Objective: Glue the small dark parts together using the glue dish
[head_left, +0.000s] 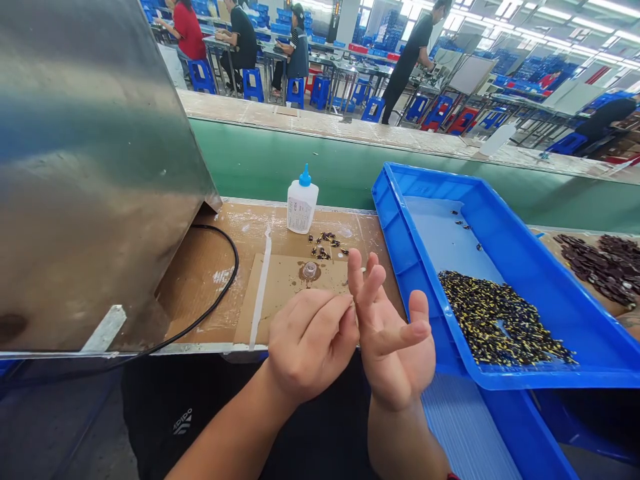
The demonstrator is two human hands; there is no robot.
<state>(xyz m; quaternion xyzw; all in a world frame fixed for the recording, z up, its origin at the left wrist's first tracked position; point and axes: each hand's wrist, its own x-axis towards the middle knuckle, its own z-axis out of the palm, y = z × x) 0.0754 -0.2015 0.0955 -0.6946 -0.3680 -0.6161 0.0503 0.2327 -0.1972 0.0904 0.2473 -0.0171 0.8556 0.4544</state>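
Observation:
My left hand [313,343] is closed in a pinch, and its fingertips meet the side of my right hand's fingers. A tiny dark bit shows at that contact, too small to name. My right hand [397,340] is turned palm up with its fingers spread and the palm bare. Just beyond the hands, a small clear round cup [309,270] stands in a wet brown stain on a cardboard sheet [257,293]. Behind it lie several small black-and-yellow parts [323,253]. A white squeeze bottle with a blue tip [301,208] stands upright at the back.
On the right, a blue tray [415,247] holds a heap of small black-and-yellow parts [500,323]. Dark brown flat pieces [600,267] lie beyond it. A metal housing [95,173] fills the left, with a black cable [230,280] beside it. A green conveyor belt [260,150] runs behind; people work farther back.

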